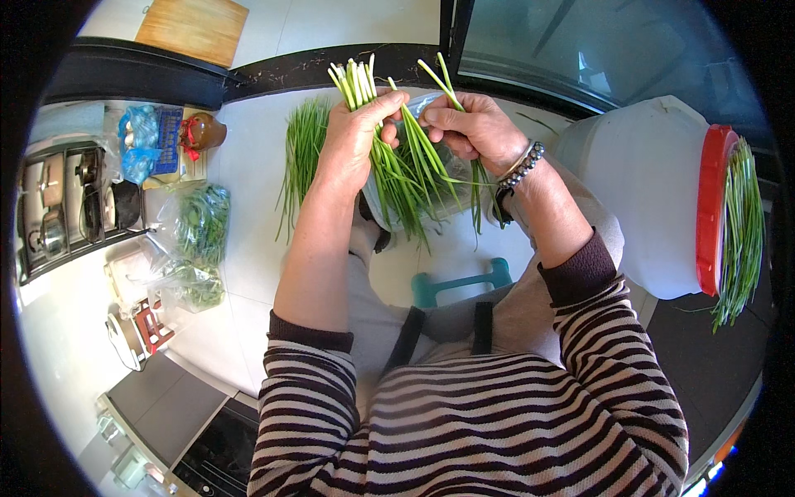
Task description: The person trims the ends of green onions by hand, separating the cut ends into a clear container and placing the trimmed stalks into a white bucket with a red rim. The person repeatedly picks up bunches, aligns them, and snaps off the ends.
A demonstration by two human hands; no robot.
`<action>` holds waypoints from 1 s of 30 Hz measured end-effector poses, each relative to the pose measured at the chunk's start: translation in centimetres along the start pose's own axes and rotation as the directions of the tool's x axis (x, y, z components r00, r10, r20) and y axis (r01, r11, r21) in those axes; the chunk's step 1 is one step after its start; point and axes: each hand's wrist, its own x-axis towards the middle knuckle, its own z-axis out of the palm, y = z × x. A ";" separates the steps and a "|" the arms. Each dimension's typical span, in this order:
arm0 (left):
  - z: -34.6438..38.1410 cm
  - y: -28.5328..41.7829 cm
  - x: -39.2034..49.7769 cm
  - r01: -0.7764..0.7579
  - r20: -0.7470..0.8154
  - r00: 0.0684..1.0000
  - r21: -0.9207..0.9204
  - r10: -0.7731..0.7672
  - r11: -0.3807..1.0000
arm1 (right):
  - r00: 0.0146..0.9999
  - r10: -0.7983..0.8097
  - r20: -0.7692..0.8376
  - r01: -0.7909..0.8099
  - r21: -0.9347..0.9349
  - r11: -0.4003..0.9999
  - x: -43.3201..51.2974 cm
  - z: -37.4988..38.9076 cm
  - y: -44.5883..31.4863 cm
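Observation:
My left hand [357, 140] is closed around a bunch of green stalks with pale ends [355, 84], like garlic chives or scallions; the pale ends point up and the leaves hang down. To its right, my right hand [475, 130] pinches a few more stalks [446, 77], their leaves trailing below the palm. Some stalks [422, 140] slant between the two hands. Below the hands is a clear plastic bag or container [456, 164] with greens in it, partly hidden by the hands and leaves. A pile of the same greens [307, 140] lies on the floor left of my left hand.
A large white plastic tub with a red lid [712, 211] stands at right, with more long greens [742, 230] on it. A teal stool [459, 286] shows between the legs. At left are bagged leafy vegetables [202, 223], a brown jar [208, 132], a blue basket [168, 140] and a rack [68, 255].

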 end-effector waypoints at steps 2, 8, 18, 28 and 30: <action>0.1 0.1 0.0 -0.001 -0.011 1.000 0.000 0.001 1.000 | 1.000 -0.001 0.004 0.001 0.010 1.000 0.0 0.0 0.0; -0.3 0.4 -0.2 -0.013 -0.046 0.999 -0.013 0.013 1.000 | 1.000 -0.001 0.019 0.002 -0.046 0.999 -0.1 0.2 -0.2; -1.5 0.6 0.6 -0.105 -0.202 0.976 -0.110 0.081 0.988 | 1.000 -0.024 -0.014 0.022 -0.119 0.993 0.0 0.3 -0.2; -1.4 0.7 0.6 -0.109 -0.174 0.981 -0.137 0.084 0.985 | 0.991 0.065 0.117 -0.058 -0.062 0.996 0.1 0.2 0.5; -1.4 0.7 0.6 -0.113 -0.169 0.982 -0.128 0.090 0.985 | 0.982 0.091 0.163 -0.085 -0.041 0.996 -0.1 0.6 0.4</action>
